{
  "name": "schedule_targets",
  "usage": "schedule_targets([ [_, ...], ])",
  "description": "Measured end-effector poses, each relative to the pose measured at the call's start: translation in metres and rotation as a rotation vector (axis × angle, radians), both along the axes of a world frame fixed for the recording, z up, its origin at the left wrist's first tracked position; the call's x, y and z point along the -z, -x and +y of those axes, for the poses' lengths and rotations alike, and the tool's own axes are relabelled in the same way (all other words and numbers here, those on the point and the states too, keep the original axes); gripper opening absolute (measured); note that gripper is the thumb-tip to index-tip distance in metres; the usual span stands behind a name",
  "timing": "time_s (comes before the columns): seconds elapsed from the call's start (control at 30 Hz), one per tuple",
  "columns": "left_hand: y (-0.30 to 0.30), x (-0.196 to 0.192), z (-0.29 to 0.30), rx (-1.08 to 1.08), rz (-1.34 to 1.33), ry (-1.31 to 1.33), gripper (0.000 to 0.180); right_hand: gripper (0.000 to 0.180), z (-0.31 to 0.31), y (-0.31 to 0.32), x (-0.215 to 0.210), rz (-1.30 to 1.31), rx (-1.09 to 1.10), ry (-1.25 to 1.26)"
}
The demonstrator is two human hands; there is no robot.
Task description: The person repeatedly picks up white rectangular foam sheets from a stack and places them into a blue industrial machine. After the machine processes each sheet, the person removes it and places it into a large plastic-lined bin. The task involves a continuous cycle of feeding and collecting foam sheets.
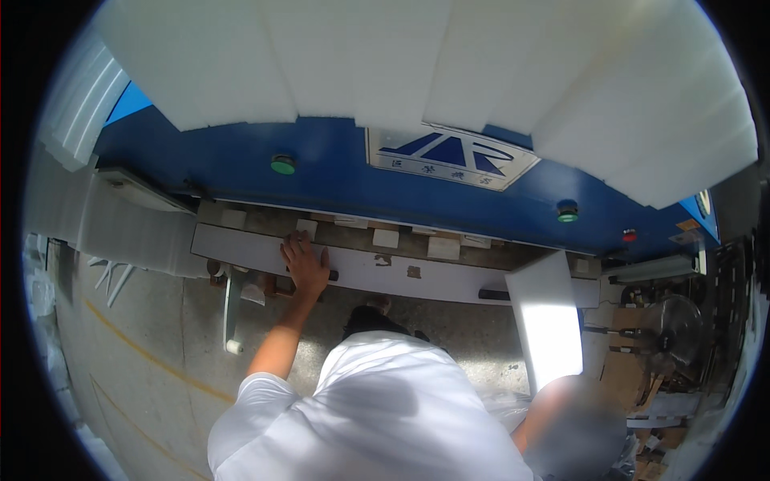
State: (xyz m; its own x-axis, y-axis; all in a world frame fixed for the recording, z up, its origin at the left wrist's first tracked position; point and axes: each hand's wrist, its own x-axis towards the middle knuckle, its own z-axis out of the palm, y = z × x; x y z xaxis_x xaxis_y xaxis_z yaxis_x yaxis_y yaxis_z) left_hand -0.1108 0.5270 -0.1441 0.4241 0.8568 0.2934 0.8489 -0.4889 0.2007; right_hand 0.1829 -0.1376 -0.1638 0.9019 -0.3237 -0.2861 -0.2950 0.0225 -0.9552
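My left hand (305,263) lies with fingers spread on a long white ledge (385,278) along the front of a blue machine. A dark handle-like piece (333,275) sits on the ledge beside that hand. On the right, a white foam-like panel (545,309) slants from the ledge toward me, its lower part brightly lit. My right forearm (525,433) reaches toward the panel's near end. A blurred patch covers my right hand, so its fingers and its hold are hidden.
Thick white foam sheets (361,64) overhang the blue machine front (337,168), which carries green buttons (282,164) and a red one (629,235). Small white blocks (385,238) line the gap behind the ledge. A fan (670,341) stands at right, near cardboard.
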Motion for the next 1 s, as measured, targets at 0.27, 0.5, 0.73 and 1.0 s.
schedule_targets([
  [0.27, -0.017, 0.026, 0.02, -0.005, -0.017, 0.04, 0.084, 0.062, 0.038, -0.03, 0.019, -0.047, 0.128, -0.054],
  [0.5, -0.082, 0.046, 0.1, 0.467, -0.277, 0.16, 0.046, 0.064, 0.192, -0.112, 0.04, -0.267, -0.248, 0.948],
  [0.73, -0.089, 0.082, 0.115, 0.478, -0.271, 0.02, 0.026, 0.084, 0.42, -0.064, 0.03, -0.976, -0.804, 0.779],
  [1.0, -0.105, 0.097, 0.125, 0.416, -0.468, -0.041, 0.03, 0.032, 0.485, -0.143, 0.093, -0.616, -0.956, -0.022],
])
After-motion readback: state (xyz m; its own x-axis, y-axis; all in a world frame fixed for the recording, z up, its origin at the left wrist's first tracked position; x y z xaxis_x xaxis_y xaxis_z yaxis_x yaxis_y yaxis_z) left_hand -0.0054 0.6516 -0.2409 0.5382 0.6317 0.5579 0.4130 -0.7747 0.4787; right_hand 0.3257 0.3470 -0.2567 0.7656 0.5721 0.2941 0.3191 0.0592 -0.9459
